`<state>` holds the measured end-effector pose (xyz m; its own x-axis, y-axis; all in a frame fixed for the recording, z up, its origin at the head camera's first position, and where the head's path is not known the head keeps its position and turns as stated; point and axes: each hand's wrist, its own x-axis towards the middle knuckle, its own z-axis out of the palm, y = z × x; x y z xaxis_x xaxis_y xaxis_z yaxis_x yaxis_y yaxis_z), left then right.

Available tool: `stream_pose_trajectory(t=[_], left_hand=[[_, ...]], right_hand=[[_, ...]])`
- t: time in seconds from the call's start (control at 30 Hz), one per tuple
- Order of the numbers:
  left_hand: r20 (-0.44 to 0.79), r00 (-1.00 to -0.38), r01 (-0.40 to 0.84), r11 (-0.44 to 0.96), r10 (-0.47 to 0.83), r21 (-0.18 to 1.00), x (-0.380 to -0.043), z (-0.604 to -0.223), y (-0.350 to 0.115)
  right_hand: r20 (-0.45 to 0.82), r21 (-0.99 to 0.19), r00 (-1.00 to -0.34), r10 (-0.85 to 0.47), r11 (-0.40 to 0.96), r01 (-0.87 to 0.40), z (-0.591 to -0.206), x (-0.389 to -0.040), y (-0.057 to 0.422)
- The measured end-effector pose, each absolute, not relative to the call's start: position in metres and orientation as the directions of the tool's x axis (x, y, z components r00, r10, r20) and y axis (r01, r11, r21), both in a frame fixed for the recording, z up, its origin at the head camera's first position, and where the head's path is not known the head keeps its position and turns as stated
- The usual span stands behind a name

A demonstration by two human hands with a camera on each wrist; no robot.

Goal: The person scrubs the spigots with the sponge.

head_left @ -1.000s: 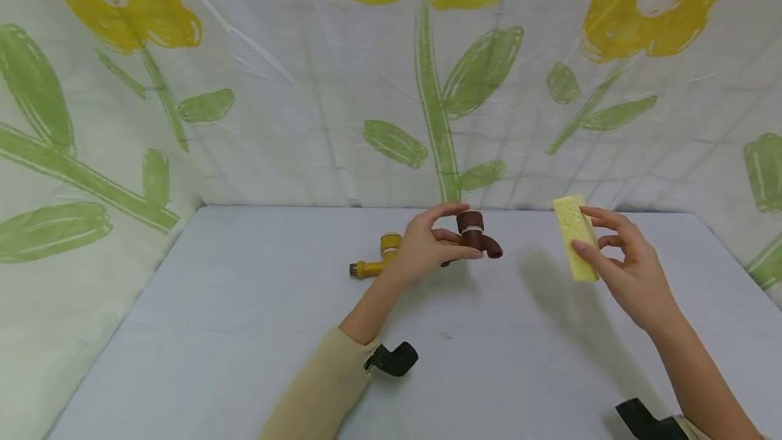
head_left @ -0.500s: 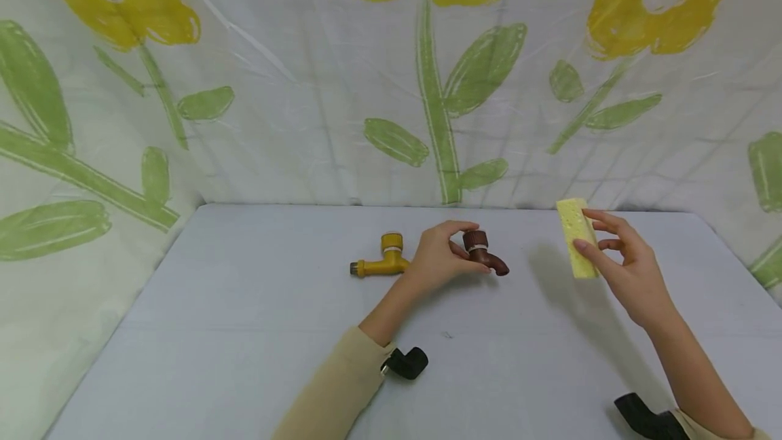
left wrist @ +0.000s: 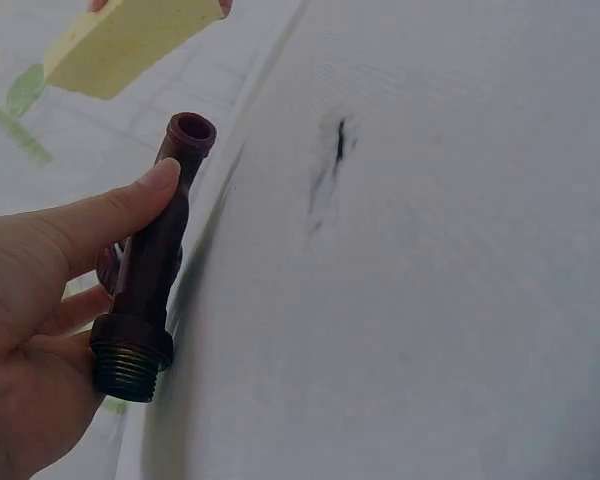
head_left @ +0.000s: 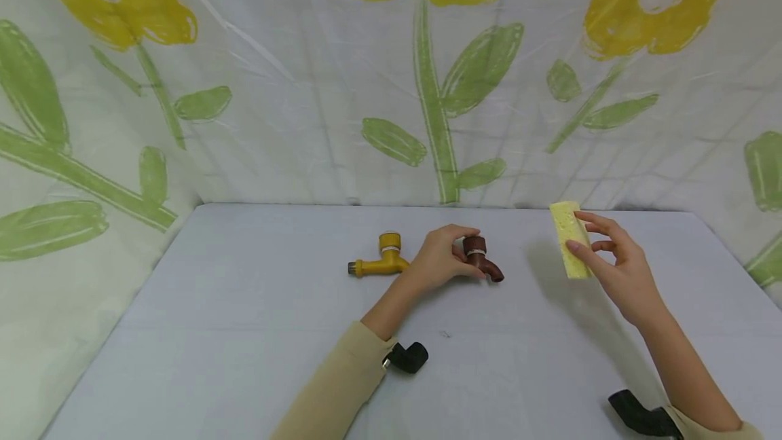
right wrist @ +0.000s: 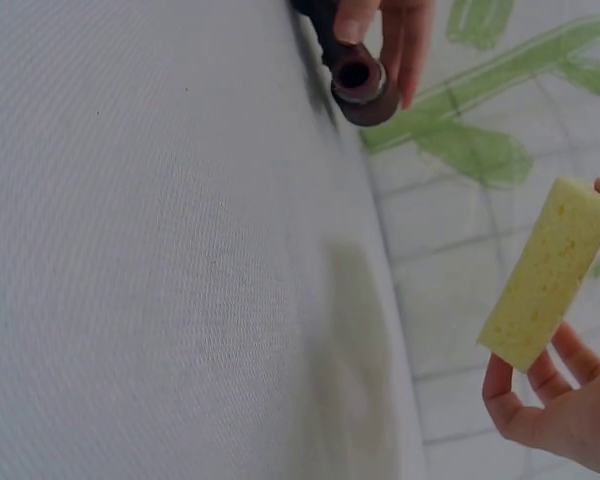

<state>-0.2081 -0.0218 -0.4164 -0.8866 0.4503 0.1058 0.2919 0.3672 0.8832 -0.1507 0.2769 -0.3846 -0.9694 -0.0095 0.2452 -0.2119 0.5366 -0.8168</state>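
My left hand [head_left: 438,258] grips a dark brown water tap [head_left: 476,247], with the round knob upward and the curved spout pointing right. In the left wrist view, the thumb lies along the body of the brown tap [left wrist: 152,250], near the spout opening, and the threaded inlet end points down. My right hand [head_left: 622,270] pinches a pale yellow sponge [head_left: 569,240] between thumb and fingers, raised above the table, its shadow falling below. The sponge's porous long face [right wrist: 552,268] shows in the right wrist view. Just left of my left hand, a yellow tap [head_left: 380,267] stands upright, its right end hidden.
A white-covered table [head_left: 244,358] spreads beneath both hands. Behind its far edge hangs a white sheet [head_left: 275,121] printed with yellow flowers and green leaves. Black curved pieces [head_left: 408,357] stick out at both wrists, by the beige sleeves.
My left hand has lowered the brown tap toward the table and turned it slightly, with its spout tipping further down. More of the yellow tap shows. The sponge has barely shifted.
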Motion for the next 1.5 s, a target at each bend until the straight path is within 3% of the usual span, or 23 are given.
stream_pose_trajectory(t=[0.3, 0.57, 0.8, 1.27, 1.5], left_hand=[[0.144, -0.889, 0.355, 0.459, 0.434, 0.815, -0.212, -0.417, -0.022], [0.167, -0.883, 0.373, 0.441, 0.439, 0.816, -0.213, -0.418, -0.023], [0.125, -0.898, 0.328, 0.453, 0.422, 0.829, -0.208, -0.415, -0.031], [0.124, -0.935, 0.232, 0.308, 0.332, 0.923, -0.190, -0.400, -0.073], [0.172, -0.946, 0.250, 0.279, 0.275, 0.927, -0.182, -0.396, -0.104]], right_hand=[[0.228, -0.811, -0.973, -0.017, 0.550, -0.200, -0.385, -0.152, 0.273], [0.226, -0.802, -0.974, -0.019, 0.564, -0.197, -0.384, -0.152, 0.273], [0.222, -0.802, -0.975, -0.028, 0.563, -0.199, -0.385, -0.150, 0.272], [0.234, -0.789, -0.970, -0.069, 0.569, -0.231, -0.383, -0.148, 0.254], [0.228, -0.792, -0.969, -0.095, 0.561, -0.241, -0.381, -0.151, 0.238]])
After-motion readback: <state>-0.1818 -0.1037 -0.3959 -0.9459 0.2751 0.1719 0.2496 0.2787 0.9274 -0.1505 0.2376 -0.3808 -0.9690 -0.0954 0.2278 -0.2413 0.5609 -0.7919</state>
